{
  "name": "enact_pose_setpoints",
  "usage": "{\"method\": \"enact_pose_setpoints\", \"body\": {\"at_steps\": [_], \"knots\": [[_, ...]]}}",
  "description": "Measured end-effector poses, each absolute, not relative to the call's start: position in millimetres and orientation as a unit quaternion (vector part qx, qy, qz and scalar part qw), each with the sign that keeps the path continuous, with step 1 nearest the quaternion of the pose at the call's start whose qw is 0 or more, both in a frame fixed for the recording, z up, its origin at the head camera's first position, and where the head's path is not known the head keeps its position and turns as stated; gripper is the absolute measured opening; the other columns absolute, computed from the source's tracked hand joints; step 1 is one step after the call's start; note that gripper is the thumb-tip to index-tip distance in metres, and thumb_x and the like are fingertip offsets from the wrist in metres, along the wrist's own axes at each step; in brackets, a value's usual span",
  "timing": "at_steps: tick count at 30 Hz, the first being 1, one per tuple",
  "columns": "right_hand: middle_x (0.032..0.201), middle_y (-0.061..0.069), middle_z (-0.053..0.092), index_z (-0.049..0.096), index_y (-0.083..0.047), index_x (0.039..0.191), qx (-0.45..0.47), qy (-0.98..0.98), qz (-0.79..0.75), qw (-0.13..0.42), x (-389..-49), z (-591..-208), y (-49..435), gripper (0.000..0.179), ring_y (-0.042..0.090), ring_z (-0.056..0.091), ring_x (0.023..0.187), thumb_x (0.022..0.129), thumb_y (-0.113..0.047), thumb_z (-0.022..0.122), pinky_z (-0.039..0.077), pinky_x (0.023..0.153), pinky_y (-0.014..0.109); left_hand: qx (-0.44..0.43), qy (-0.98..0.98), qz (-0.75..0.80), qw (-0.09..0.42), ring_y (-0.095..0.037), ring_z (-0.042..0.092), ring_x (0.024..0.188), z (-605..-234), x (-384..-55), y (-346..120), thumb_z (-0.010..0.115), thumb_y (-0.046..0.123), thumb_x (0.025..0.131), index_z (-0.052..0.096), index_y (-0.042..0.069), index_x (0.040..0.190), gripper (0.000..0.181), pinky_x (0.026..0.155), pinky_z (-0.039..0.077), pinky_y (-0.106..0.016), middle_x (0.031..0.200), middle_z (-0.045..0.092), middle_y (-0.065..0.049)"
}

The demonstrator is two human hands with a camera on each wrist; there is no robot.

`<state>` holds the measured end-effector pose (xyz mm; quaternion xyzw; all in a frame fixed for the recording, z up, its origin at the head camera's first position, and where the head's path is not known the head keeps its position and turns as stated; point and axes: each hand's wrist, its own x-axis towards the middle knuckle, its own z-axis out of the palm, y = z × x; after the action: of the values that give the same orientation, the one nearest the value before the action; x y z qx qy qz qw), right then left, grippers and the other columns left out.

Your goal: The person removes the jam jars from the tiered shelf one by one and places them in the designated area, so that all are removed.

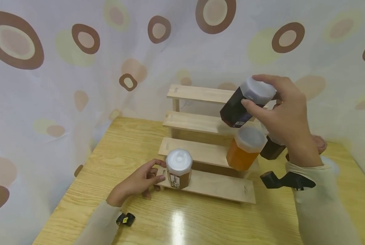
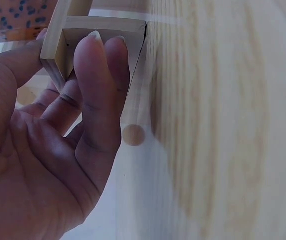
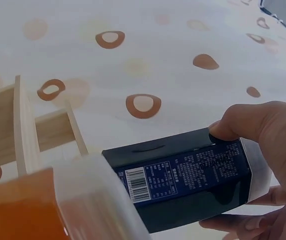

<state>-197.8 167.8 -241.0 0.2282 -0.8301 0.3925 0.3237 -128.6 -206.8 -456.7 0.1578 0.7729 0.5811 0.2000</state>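
My right hand (image 1: 288, 109) grips a dark jar (image 1: 236, 109) by its frosted white lid, thumb on one side and fingers on the other. It is tilted over the right part of a stepped wooden rack (image 1: 207, 185); its blue label with a barcode (image 3: 138, 184) faces the right wrist view. Below it, an amber jar (image 1: 242, 156) with a translucent lid stands on the second step from the bottom. My left hand (image 1: 139, 182) holds the left end of the lowest step, fingers curled at its underside (image 2: 103, 90). Beside it a white-lidded brown jar (image 1: 180, 170) stands on that step.
Another dark jar (image 1: 272, 149) stands right of the rack, partly behind my right forearm. A reddish-brown round lid (image 1: 319, 143) shows past the sleeve. The wooden table (image 1: 109, 153) meets a patterned cloth (image 1: 182, 51) at the back and left.
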Motion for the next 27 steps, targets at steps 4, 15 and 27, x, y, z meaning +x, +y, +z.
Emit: {"method": "enact_pose_setpoints", "body": {"at_steps": [4, 15, 27], "knots": [[0.12, 0.005, 0.066, 0.073, -0.011, 0.129, 0.219, -0.818, 0.404, 0.345, -199, -242, 179, 0.052, 0.009, 0.05, 0.094, 0.079, -0.004, 0.086, 0.037, 0.068, 0.02, 0.158, 0.772, 0.583, 0.198, -0.034, 0.069, 0.075, -457, -128, -207, 0.061, 0.017, 0.107, 0.047, 0.015, 0.141, 0.037, 0.045, 0.055, -0.037, 0.085, 0.058, -0.023], [0.126, -0.009, 0.061, 0.071, -0.019, 0.133, 0.137, -0.835, 0.428, 0.319, -192, -238, 207, 0.054, 0.009, 0.052, 0.103, 0.082, -0.008, 0.085, 0.041, 0.073, 0.019, 0.149, 0.767, 0.59, 0.204, -0.031, 0.068, 0.076, -460, -129, -207, 0.062, 0.017, 0.107, 0.047, 0.014, 0.141, 0.037, 0.044, 0.053, -0.032, 0.083, 0.055, -0.022], [0.134, -0.005, 0.061, 0.069, -0.025, 0.137, 0.072, -0.863, 0.392, 0.31, -186, -248, 244, 0.056, 0.003, 0.047, 0.107, 0.085, -0.012, 0.085, 0.037, 0.076, 0.018, 0.16, 0.772, 0.582, 0.199, -0.033, 0.068, 0.074, -459, -128, -208, 0.061, 0.017, 0.107, 0.046, 0.014, 0.141, 0.038, 0.044, 0.054, -0.035, 0.083, 0.056, -0.025]]}}
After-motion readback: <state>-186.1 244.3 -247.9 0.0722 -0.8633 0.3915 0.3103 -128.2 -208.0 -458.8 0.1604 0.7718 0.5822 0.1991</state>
